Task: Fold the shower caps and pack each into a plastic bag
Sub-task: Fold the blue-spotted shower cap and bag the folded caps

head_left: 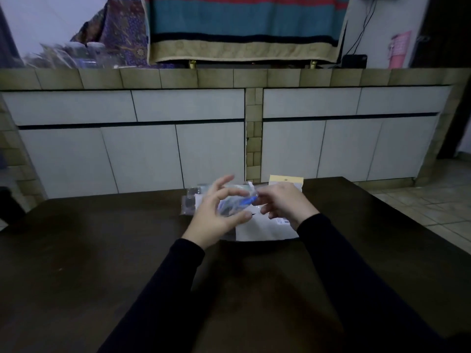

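A clear shower cap with a blue edge point(235, 201), crumpled into a small bundle, is held above the dark table point(102, 250). My left hand point(216, 212) grips it from the left, thumb under and fingers curled over it. Pinching its right end is my right hand point(283, 202). Motion blur hides whether a plastic bag is round the cap. Behind my left hand lie several small clear plastic packets point(190, 200) on the table.
A white envelope with a label point(265, 230) lies flat under my hands. A yellow-topped packet point(286, 180) sits at the table's far edge. Beyond stands a tiled counter with white cabinet doors point(178, 149). Tiled floor point(420, 205) is at the right.
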A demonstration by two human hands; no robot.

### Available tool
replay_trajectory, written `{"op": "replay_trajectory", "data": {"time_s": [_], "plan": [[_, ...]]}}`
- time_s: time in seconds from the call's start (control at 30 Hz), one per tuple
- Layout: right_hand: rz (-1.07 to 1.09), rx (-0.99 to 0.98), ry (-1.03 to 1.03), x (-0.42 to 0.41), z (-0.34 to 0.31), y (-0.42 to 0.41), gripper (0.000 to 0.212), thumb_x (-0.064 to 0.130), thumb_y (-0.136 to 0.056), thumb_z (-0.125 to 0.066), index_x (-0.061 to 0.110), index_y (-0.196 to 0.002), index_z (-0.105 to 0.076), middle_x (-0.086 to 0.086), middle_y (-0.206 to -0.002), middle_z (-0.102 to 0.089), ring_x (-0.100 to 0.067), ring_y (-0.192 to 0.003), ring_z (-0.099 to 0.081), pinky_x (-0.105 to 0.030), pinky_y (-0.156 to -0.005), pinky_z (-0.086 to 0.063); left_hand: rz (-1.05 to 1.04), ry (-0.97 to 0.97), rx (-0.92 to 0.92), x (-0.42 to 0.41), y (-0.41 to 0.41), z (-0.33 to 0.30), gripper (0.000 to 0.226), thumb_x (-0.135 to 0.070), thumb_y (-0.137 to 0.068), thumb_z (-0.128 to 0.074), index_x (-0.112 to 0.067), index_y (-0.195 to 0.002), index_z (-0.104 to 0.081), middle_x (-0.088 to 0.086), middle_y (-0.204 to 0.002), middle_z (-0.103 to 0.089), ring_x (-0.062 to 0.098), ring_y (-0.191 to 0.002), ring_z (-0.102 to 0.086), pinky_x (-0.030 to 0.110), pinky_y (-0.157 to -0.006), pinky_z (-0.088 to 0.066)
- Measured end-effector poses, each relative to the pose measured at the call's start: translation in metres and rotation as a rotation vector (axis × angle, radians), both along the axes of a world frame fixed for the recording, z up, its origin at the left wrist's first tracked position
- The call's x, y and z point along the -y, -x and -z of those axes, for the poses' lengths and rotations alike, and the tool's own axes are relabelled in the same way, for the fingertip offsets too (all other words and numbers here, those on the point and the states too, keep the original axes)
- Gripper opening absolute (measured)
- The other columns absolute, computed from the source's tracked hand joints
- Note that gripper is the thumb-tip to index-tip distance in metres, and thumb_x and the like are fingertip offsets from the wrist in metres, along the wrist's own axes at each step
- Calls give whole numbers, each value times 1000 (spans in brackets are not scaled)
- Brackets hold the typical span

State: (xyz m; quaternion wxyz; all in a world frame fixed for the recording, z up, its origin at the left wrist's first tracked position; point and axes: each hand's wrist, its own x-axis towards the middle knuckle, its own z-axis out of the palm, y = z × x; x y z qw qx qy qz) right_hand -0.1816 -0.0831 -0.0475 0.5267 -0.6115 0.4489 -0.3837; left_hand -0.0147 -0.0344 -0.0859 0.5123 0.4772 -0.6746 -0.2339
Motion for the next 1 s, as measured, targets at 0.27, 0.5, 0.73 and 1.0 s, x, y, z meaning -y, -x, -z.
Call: {"op": "replay_trajectory", "data": {"time_s": [0.27, 0.5, 0.73, 1.0], "plan": [[15, -67, 229, -4, 31, -6, 22, 16, -97, -53, 4, -93, -71, 4, -73, -66, 1, -56, -57, -9, -58, -41, -231, -452, -670, 11, 4, 4, 54, -37, -87, -67, -17, -131, -44, 6, -103, -61, 16, -70, -55, 25, -57, -43], [-10, 30, 187, -11, 31, -4, 14, 9, -94, -55, 3, -92, -67, -7, -82, -64, -9, -62, -56, -9, -50, -41, -115, -462, -865, 11, -4, 4, 76, -11, -82, -72, -3, -144, -28, 14, -104, -65, 22, -77, -73, 32, -61, -57], [-38, -322, 213, -8, 30, -25, 17, 28, -86, -70, 15, -97, -70, 1, -86, -69, -10, -82, -63, -17, -69, -47, -293, -314, -539, 0, -37, 15, 61, -9, -78, -77, -4, -132, -49, 14, -109, -67, 20, -79, -67, 34, -64, -55], [-55, -565, 328, -26, 60, -143, 22, 36, -83, -66, 16, -91, -71, -1, -96, -71, -22, -96, -63, -33, -92, -44, -625, -311, -264, -30, -125, 31, 35, -9, -86, -67, -7, -121, -61, 10, -109, -69, 13, -72, -61, 23, -60, -49]]}}
